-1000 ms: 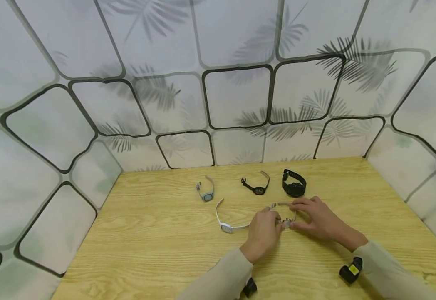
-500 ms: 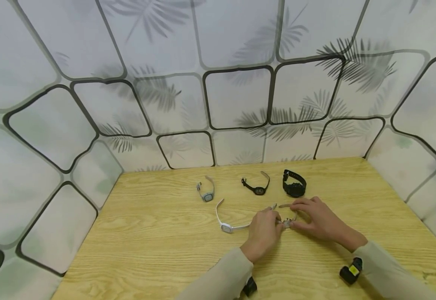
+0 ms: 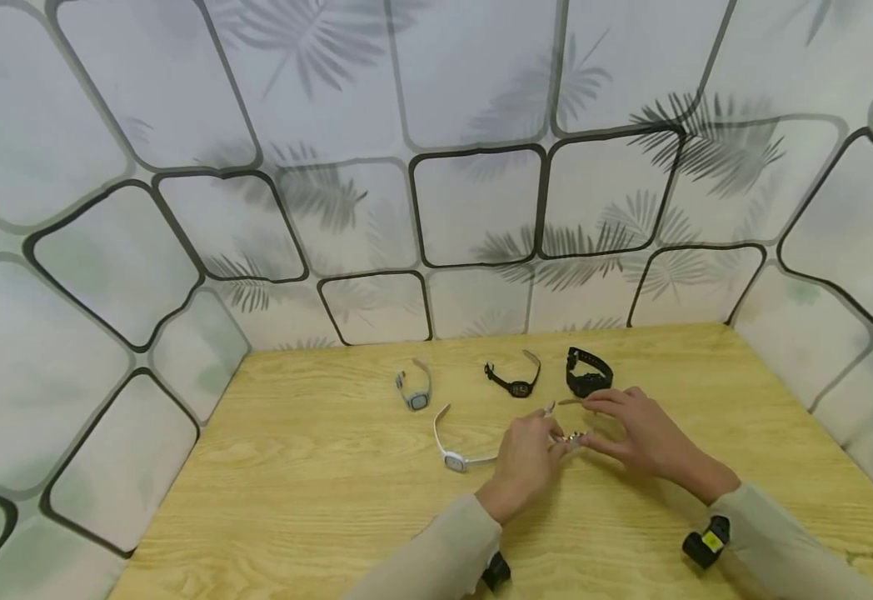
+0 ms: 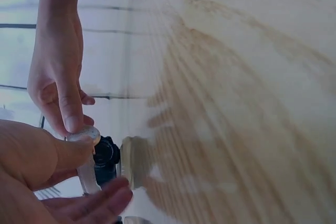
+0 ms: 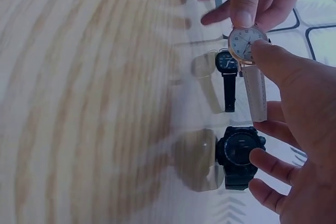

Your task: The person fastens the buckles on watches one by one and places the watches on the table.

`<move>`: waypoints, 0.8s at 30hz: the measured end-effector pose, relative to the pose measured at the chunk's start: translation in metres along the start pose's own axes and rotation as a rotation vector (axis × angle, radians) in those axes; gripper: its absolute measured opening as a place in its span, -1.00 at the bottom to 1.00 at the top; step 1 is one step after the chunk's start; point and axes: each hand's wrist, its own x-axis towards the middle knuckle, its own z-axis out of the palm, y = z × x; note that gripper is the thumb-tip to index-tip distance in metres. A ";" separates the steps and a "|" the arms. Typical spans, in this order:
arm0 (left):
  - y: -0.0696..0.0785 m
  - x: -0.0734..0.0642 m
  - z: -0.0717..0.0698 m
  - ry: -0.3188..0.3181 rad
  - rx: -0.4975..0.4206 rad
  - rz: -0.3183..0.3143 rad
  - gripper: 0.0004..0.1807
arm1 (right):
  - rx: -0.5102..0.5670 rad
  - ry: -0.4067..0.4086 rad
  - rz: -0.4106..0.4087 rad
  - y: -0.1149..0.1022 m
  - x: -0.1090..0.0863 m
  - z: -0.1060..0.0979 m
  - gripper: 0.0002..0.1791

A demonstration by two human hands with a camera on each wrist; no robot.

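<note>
Both hands pinch a wristwatch (image 3: 574, 441) between them. Its round white dial (image 5: 242, 45) has a gold rim, and a pale strap (image 5: 255, 94) runs from it. My left hand (image 3: 524, 458) has its thumb and fingers on one side of the case. On the other side is the thumb of my right hand (image 3: 642, 435), with that hand's fingers at the strap's end. In the right wrist view the dial faces the camera. A white watch (image 3: 455, 461) lies on the table left of my left hand, its band partly hidden by the hand.
Behind the hands lie a grey-blue watch (image 3: 417, 401), a slim black watch (image 3: 520, 388) and a chunky black watch (image 3: 589, 383), in a row on the wooden table (image 3: 294, 500). Patterned fabric walls (image 3: 481, 208) rise at the back and sides.
The held watch has risen a little and its case has tilted, with both hands moving up slightly. The whole head view has shifted down a little. The other watches stay put on the table.
</note>
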 end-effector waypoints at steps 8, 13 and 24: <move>-0.003 0.003 -0.006 0.060 -0.169 0.030 -0.88 | 0.078 0.063 0.017 -0.004 0.001 -0.003 -0.43; -0.005 0.003 -0.007 0.062 -0.246 0.019 -0.89 | 0.074 0.101 0.012 -0.004 0.003 -0.004 -0.44; -0.007 0.007 -0.009 0.134 -0.376 0.056 -0.83 | 0.064 0.130 0.032 -0.008 0.004 -0.004 -0.43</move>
